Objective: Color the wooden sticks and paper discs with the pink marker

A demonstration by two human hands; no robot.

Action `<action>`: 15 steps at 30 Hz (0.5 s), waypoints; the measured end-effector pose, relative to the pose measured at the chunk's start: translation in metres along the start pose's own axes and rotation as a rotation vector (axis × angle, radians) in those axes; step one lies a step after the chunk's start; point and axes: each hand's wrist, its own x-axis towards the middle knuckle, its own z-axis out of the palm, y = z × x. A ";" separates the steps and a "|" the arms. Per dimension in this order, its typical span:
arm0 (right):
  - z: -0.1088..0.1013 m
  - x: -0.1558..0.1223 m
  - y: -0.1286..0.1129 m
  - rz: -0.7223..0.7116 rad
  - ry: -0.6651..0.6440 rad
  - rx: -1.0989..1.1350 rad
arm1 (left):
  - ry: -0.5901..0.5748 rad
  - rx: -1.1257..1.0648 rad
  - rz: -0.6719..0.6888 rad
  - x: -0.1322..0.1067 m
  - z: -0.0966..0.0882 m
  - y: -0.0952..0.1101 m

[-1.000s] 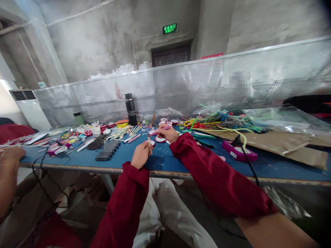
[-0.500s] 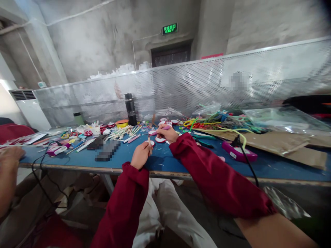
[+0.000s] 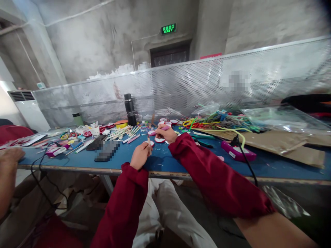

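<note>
My left hand [image 3: 140, 155] is closed round a thin pale stick [image 3: 149, 140] that stands upright near the table's front. Just right of it, my right hand [image 3: 166, 133] grips a purple pen-like tool [image 3: 158, 132], its tip pointing left towards the top of the stick. The detail at the stick's tip is too small to make out. Round white pieces with red rims [image 3: 159, 140] lie on the blue table [image 3: 165, 159] beneath and beside both hands.
Left are a dark phone [image 3: 106, 151], pale sticks [image 3: 128, 132] and a black thermos [image 3: 130, 109]. Right lie green-handled pliers [image 3: 204, 141], a purple box with a cable [image 3: 238, 151], cardboard [image 3: 279, 143] and colourful pipe cleaners [image 3: 227, 120]. Another person's hand [image 3: 11, 155] rests at the far left.
The whole view has shifted very slightly. Both hands keep the same grip and nearly the same position, with the tool tip still beside the stick's top.
</note>
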 end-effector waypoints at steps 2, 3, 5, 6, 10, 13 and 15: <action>0.000 0.000 0.001 0.009 -0.016 0.001 | -0.008 -0.003 0.001 0.000 0.000 -0.001; -0.001 0.000 0.002 0.014 -0.027 -0.001 | -0.012 -0.006 0.001 0.001 0.000 -0.001; -0.002 0.001 0.002 0.022 -0.044 -0.004 | -0.014 -0.009 0.001 0.001 0.001 -0.002; -0.002 0.001 0.002 0.023 -0.048 -0.005 | -0.012 -0.010 0.002 0.001 0.001 -0.002; -0.003 0.002 0.001 0.019 -0.042 -0.005 | -0.009 -0.008 0.008 0.000 0.000 -0.001; -0.002 0.002 0.001 0.009 -0.002 -0.005 | -0.017 -0.002 0.007 0.000 0.000 0.000; -0.001 0.003 0.001 0.003 0.008 -0.008 | -0.018 0.002 0.006 0.000 0.000 -0.001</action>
